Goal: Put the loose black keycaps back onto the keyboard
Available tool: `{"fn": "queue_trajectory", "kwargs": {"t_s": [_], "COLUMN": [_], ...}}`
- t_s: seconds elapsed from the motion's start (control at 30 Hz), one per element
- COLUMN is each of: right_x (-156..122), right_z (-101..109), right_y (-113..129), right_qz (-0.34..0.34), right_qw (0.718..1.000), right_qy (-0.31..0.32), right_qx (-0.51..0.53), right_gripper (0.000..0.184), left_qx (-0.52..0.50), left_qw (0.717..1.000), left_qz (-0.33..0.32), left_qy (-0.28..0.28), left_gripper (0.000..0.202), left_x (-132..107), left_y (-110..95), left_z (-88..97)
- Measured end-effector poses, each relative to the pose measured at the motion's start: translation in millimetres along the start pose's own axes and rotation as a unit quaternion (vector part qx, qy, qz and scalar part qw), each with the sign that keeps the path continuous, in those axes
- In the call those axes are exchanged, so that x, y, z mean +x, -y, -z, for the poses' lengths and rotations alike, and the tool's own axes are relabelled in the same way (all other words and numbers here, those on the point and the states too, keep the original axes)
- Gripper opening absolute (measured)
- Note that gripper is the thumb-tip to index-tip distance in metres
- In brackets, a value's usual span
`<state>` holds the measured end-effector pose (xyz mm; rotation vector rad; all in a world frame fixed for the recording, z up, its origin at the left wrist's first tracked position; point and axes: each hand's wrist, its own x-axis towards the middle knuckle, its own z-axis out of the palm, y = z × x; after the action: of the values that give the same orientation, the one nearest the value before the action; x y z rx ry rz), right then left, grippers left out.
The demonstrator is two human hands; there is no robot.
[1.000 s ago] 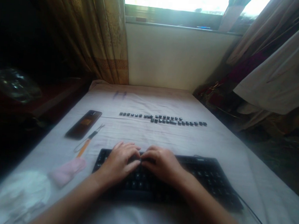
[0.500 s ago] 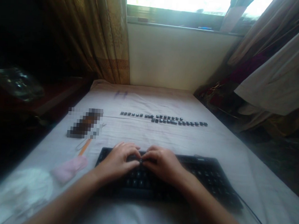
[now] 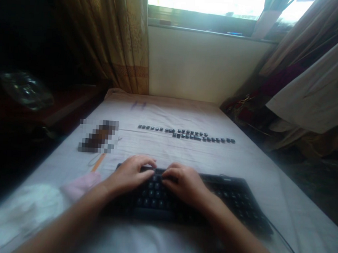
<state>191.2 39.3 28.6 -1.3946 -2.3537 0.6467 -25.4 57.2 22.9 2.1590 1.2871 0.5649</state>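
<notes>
A black computer keyboard (image 3: 230, 201) lies on the pale sheet in front of me. My left hand (image 3: 134, 174) is over its upper left part, with fingers bent and the thumb apart from them; nothing shows in it. Beside it, my right hand (image 3: 184, 182) rests low over the upper middle keys. Its thumb and fingertips are drawn close together at the keys, and whatever may be between them is too small to make out. Farther back, loose black keycaps (image 3: 195, 137) lie in two rough rows on the sheet.
On the left lie a blurred-out brown object (image 3: 99, 135), an orange stick (image 3: 98, 162), a pink cloth (image 3: 79, 186) and a whitish bundle (image 3: 35, 206). The keyboard's cable (image 3: 287, 244) runs off lower right. Curtains (image 3: 130, 51) and hanging clothes (image 3: 311, 85) flank the window wall.
My left hand has drawn back to the left, away from my right fingertips, where the two hands met over the keys. More keys show between them. My right hand has barely moved.
</notes>
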Motion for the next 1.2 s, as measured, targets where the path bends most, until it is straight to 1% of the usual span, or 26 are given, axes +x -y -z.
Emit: {"fn": "queue_trajectory", "kwargs": {"t_s": [0.1, 0.27, 0.33, 0.4, 0.57, 0.73, 0.87, 1.03, 1.2], "right_x": [1.1, 4.6, 4.8, 3.7, -1.5, -1.8, -0.5, -1.1, -0.9], "right_z": [2.8, 7.4, 7.0, 4.9, -1.2, 0.4, 1.8, 0.9, -0.9], "right_y": [5.1, 13.8, 14.0, 12.2, 9.3, 15.0, 17.7, 19.7, 19.0], "right_qz": [-0.015, -0.027, -0.029, -0.029, -0.039, -0.039, -0.034, -0.032, -0.033], "right_qw": [1.0, 0.996, 0.995, 0.996, 0.999, 0.996, 0.995, 0.993, 0.993], "right_qy": [0.012, 0.037, 0.04, 0.034, 0.009, 0.021, 0.027, 0.025, 0.021], "right_qx": [-0.02, -0.076, -0.082, -0.072, -0.036, -0.074, -0.095, -0.109, -0.109], "right_gripper": [0.014, 0.014, 0.014, 0.014, 0.016, 0.016, 0.017, 0.016, 0.016], "left_qx": [0.011, 0.043, 0.057, 0.066, 0.078, 0.079, 0.076, 0.071, 0.071], "left_qw": [1.0, 0.999, 0.998, 0.998, 0.996, 0.995, 0.994, 0.994, 0.994], "left_qz": [0.015, 0.0, 0.0, 0.004, 0.022, 0.048, 0.062, 0.065, 0.063], "left_qy": [-0.012, -0.004, 0.0, 0.005, 0.022, 0.037, 0.05, 0.059, 0.055], "left_gripper": [0.024, 0.046, 0.049, 0.048, 0.046, 0.049, 0.046, 0.043, 0.04], "left_x": [-0.1, -0.5, 0.1, 0.8, 1.8, 2.4, 4.3, 6.0, 4.4], "left_y": [4.5, 1.8, -0.3, -1.3, -2.9, -8.2, -11.5, -12.2, -13.2], "left_z": [2.0, -16.1, -21.9, -24.1, -22.1, -22.4, -20.9, -18.9, -20.9]}}
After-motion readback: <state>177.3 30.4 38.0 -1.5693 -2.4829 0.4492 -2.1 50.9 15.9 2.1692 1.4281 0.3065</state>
